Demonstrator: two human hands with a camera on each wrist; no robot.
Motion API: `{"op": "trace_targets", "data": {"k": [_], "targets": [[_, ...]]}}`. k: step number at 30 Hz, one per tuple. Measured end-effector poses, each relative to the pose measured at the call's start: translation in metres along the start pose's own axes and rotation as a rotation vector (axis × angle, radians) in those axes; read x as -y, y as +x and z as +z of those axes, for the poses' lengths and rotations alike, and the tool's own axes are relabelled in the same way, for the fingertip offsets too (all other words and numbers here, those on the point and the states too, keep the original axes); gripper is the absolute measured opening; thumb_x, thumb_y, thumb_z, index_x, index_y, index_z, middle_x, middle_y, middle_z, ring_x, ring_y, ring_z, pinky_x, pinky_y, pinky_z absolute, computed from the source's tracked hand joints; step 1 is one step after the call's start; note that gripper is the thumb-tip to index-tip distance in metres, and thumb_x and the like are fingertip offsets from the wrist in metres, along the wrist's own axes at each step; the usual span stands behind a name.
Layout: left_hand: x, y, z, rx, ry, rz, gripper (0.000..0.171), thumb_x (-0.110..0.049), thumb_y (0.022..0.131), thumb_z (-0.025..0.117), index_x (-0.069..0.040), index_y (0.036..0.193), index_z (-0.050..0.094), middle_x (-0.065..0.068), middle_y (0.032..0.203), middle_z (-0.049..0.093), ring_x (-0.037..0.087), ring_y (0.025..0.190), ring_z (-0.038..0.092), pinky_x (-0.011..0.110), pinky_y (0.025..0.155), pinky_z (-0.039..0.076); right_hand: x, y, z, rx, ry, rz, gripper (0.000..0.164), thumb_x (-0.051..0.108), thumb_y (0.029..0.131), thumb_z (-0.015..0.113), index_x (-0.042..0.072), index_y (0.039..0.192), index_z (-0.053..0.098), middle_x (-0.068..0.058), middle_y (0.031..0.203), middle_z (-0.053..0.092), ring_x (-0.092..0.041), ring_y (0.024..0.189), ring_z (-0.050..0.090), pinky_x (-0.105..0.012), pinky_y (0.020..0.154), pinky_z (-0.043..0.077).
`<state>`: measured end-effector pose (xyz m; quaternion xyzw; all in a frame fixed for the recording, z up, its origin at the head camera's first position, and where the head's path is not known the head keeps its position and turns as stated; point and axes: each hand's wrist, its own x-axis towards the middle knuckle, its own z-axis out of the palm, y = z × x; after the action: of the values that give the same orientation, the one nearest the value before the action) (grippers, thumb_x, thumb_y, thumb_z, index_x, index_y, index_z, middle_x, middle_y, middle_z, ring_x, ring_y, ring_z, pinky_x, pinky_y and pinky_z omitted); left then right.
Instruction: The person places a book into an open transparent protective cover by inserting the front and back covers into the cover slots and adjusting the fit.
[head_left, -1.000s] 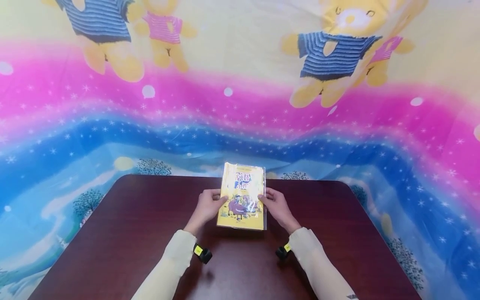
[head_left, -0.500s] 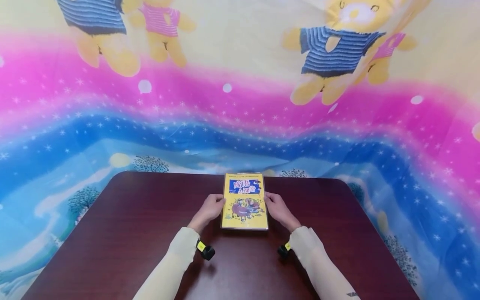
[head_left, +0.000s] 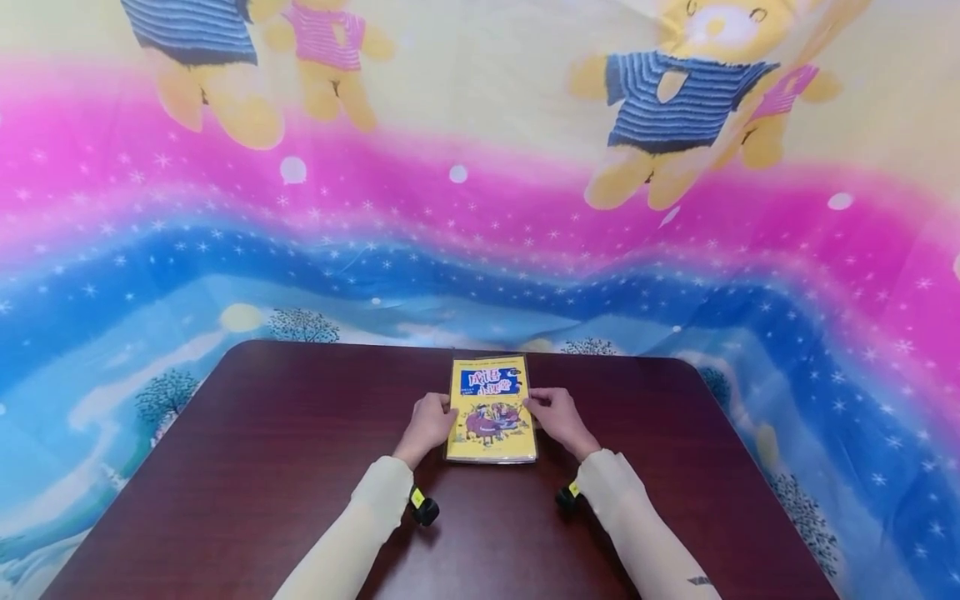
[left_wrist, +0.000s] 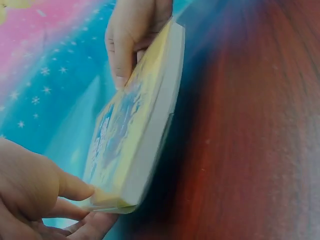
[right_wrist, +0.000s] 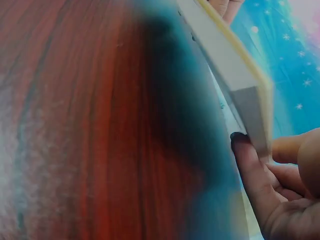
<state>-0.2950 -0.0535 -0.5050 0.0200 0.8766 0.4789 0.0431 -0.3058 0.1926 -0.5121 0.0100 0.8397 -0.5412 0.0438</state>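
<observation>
A yellow book with a blue title panel and a cartoon picture, in a clear glossy cover, is held between both hands in the head view. My left hand pinches its left edge, thumb on the front cover. At the opposite edge, my right hand grips it the same way, with fingers underneath. The left wrist view shows the book tilted, its white page edges toward the camera. In the right wrist view, fingers of the right hand support the back of the book.
Beneath the hands lies a dark red-brown wooden table with rounded far corners. A cloth backdrop with bears and snowflakes hangs behind it. Small black devices with yellow tags are strapped at both wrists.
The book has come down slightly and tipped back, and the bright glare on its cover has gone. Both hands stay at its sides, the left shifting a little right.
</observation>
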Motion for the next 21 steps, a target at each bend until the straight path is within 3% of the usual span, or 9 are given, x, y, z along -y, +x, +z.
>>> {"op": "trace_targets", "data": {"k": [7,15,21], "targets": [[0.0032,-0.0010,0.0067,-0.021,0.065,0.045,0.025,-0.003,0.100,0.058,0.009,0.119,0.069,0.011,0.082,0.064,0.017,0.064,0.056,0.026,0.055,0.044,-0.0051,-0.0026,-0.0009,-0.042,-0.086,0.019,0.039,0.018,0.101,0.064,-0.005,0.133,0.064,-0.017,0.105,0.074,-0.019,0.076,0.075,-0.035,0.070,0.062],[0.0003,0.0014,0.0076,-0.038,0.096,0.076,0.013,0.000,0.097,0.060,0.006,0.095,0.071,0.008,0.075,0.061,0.016,0.059,0.057,0.025,0.053,0.044,-0.0049,-0.0035,0.0024,-0.051,-0.220,-0.018,0.032,0.015,0.098,0.068,-0.005,0.123,0.070,-0.013,0.095,0.074,-0.016,0.069,0.070,-0.031,0.063,0.059],[0.0001,0.0014,0.0114,-0.057,0.118,0.082,0.013,0.002,0.096,0.059,0.005,0.092,0.071,0.008,0.078,0.059,0.017,0.061,0.057,0.026,0.054,0.045,0.0001,-0.0037,0.0032,-0.051,-0.306,0.000,0.031,0.016,0.095,0.073,-0.003,0.120,0.071,-0.011,0.092,0.071,-0.017,0.070,0.064,-0.028,0.062,0.053]]}}
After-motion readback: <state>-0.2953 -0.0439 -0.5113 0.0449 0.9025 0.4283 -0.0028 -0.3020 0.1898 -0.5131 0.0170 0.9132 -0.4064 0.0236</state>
